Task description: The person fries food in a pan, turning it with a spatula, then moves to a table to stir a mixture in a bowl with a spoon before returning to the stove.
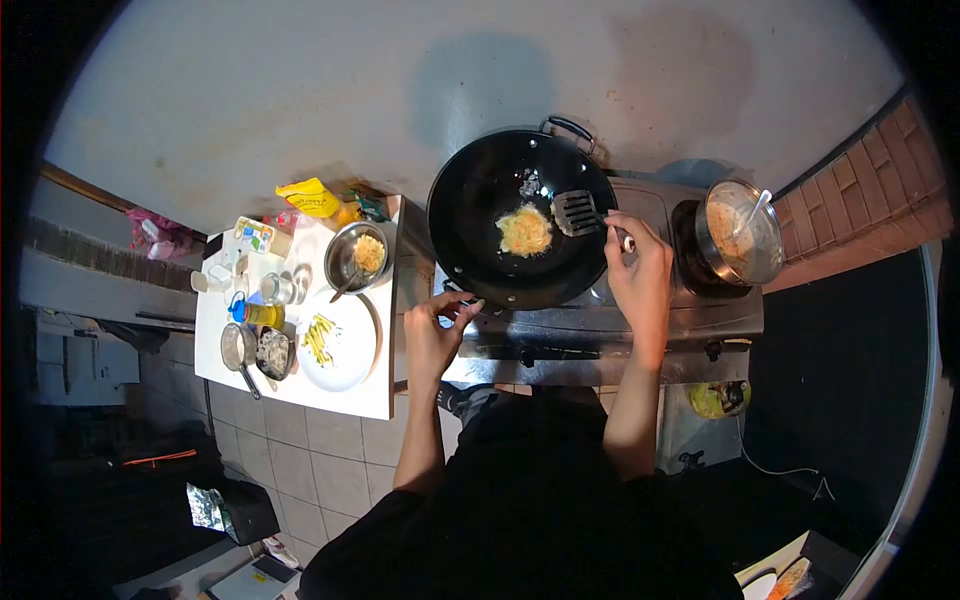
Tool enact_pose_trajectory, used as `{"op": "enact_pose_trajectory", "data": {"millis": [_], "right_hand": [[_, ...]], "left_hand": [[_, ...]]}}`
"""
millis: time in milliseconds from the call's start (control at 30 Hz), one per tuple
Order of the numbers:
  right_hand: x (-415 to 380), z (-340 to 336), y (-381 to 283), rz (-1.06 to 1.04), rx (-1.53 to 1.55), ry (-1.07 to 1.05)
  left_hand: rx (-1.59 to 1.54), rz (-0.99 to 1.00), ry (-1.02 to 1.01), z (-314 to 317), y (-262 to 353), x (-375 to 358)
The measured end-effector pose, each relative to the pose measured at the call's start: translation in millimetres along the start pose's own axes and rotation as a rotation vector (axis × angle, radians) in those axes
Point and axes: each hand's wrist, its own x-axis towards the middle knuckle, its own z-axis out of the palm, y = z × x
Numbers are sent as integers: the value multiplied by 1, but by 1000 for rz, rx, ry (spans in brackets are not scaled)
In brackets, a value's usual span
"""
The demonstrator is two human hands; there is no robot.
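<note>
Both bare hands work at the stove: the left hand (440,325) pinches the round black wok's (520,215) near handle while the right hand (640,275), fingers wrapped, holds the slotted metal spatula (578,212) beside the golden fritter (525,230), ready for flipping.

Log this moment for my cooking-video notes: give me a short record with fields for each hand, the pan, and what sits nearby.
left hand: at the near rim of the wok, fingers closed on its handle
right hand: gripping the slotted spatula
wok: black, on the steel stove, holds one golden fritter
spatula position: blade beside the fritter
right burner: pot with a utensil inside
side table: white plate, metal bowl, oil bottle
</note>
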Motion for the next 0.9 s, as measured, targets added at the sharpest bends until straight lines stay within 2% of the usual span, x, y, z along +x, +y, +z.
{"op": "enact_pose_trajectory", "data": {"millis": [300,533,700,733,833,900], "right_hand": [[11,-5,-1,9,-28,-88],[29,-6,10,-69,-28,-151],[49,-7,10,-72,-12,-314],[52,-9,15,-80,-9,-328],[64,-7,20,-104,39,-326],[74,-5,18,-169,-85,-412]], "left_hand": [[23,-9,40,1,1,-3],[41,-59,127,11,7,-11],[8,-56,215,20,10,-14],[-19,-136,188,20,13,-14],[-37,-92,292,29,9,-18],[-26,-124,303,32,10,-22]]}}
